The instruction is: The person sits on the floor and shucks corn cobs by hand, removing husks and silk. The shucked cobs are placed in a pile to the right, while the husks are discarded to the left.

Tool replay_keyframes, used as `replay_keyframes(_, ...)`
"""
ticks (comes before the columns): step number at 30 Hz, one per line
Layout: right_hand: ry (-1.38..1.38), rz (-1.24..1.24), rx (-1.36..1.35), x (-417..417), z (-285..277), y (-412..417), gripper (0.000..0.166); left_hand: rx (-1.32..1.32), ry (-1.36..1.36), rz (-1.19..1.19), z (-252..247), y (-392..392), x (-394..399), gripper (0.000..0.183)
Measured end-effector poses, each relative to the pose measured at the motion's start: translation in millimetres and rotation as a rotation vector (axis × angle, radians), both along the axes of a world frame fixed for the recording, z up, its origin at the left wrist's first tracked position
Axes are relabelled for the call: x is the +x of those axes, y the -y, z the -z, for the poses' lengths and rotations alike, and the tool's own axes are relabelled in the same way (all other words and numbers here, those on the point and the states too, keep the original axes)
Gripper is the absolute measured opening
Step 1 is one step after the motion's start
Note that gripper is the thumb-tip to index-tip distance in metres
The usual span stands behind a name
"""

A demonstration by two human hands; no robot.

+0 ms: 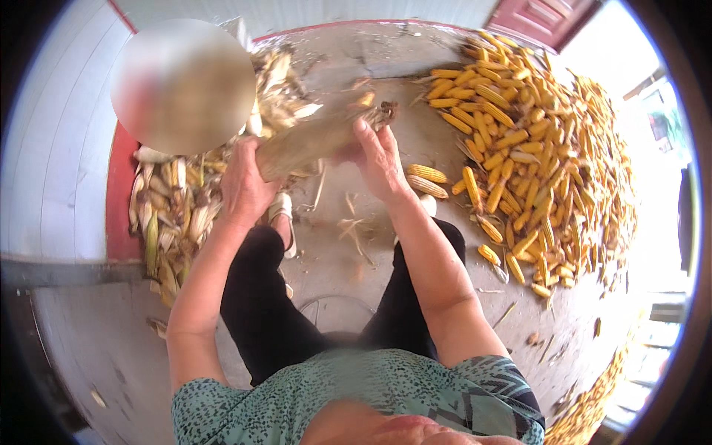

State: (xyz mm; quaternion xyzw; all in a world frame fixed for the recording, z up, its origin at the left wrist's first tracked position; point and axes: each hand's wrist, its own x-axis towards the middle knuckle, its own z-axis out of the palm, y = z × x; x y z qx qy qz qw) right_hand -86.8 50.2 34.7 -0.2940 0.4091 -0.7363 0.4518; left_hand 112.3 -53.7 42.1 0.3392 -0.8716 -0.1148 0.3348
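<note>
Between my hands is an ear of corn (306, 139) in its pale husk, blurred by motion. Its dark, dry silk tip (389, 110) points up and to the right. My left hand (245, 183) grips the lower left end of the ear. At the silk end, my right hand (381, 161) holds the husk between thumb and fingers. Two husked corn cobs (427, 179) lie on the floor just beyond my right wrist. Whether kernels show under the husk is hidden by the blur.
A large heap of yellow husked cobs (534, 150) covers the floor on the right. Unhusked ears and loose husks (183, 194) pile up at left, beside a red-based wall (123, 206). Husk scraps (356, 228) lie between my feet. A blurred disc hides the upper left.
</note>
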Motion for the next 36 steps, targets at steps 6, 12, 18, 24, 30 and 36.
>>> replay_keyframes(6,-0.188,0.047,-0.123,-36,-5,-33,0.045,0.386,-0.034,0.460,-8,-14,-71,0.056)
replay_keyframes(12,-0.437,0.222,0.157,-35,2,-37,0.041,0.661,-0.380,0.528,8,-40,-106,0.046)
replay_keyframes(18,-0.592,0.444,0.352,-31,1,-22,0.031,0.515,-0.544,0.267,24,-50,-127,0.031)
replay_keyframes(24,-0.954,0.565,0.363,-29,3,-18,0.024,0.421,-0.646,0.241,34,-44,-130,0.033)
replay_keyframes(30,-1.046,0.615,0.421,-30,-3,-21,0.018,0.479,-0.591,0.209,30,-51,-127,0.027)
replay_keyframes(36,-0.769,0.630,0.421,-36,9,-21,0.019,0.757,-0.632,0.240,28,-46,-130,0.028)
